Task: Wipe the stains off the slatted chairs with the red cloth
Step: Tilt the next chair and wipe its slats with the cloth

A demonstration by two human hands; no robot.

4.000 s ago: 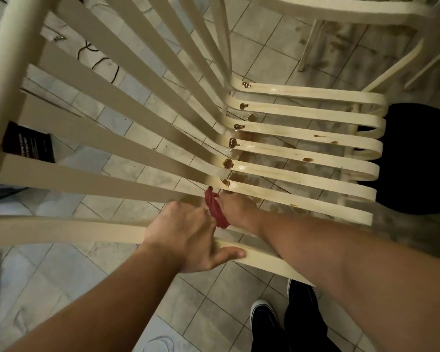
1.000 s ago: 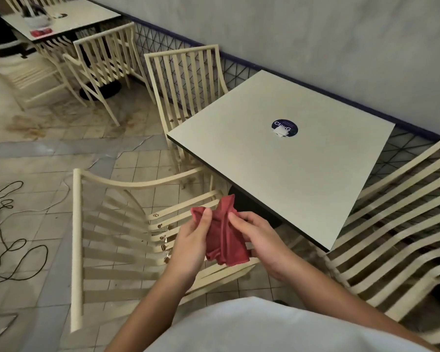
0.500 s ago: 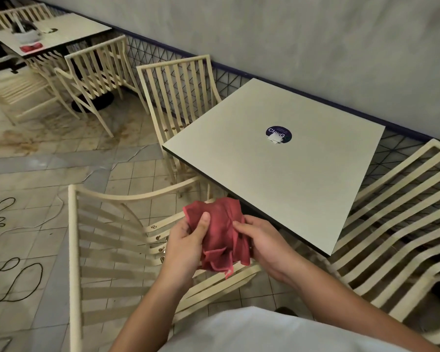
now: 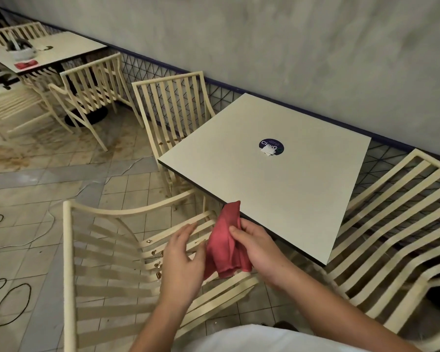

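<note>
My right hand (image 4: 255, 246) pinches the red cloth (image 4: 225, 243), which hangs folded above the seat of the cream slatted chair (image 4: 107, 260) in front of me. My left hand (image 4: 182, 260) is beside the cloth with fingers spread and relaxed, its palm against the cloth's left edge. Brown stains (image 4: 156, 259) dot the bend where the chair's seat slats meet the back slats, just left of my left hand.
A square cream table (image 4: 272, 174) with a round dark sticker (image 4: 271, 146) stands right behind the cloth. More slatted chairs stand beyond the table (image 4: 170, 107) and at the right (image 4: 391, 237). Cables (image 4: 3, 301) lie on the tiled floor at left. A second table (image 4: 46, 52) is far left.
Four seconds ago both hands were down at the chair's slats with the cloth. Since half a second ago my left hand has let go of the cloth and opened; the right keeps hold.
</note>
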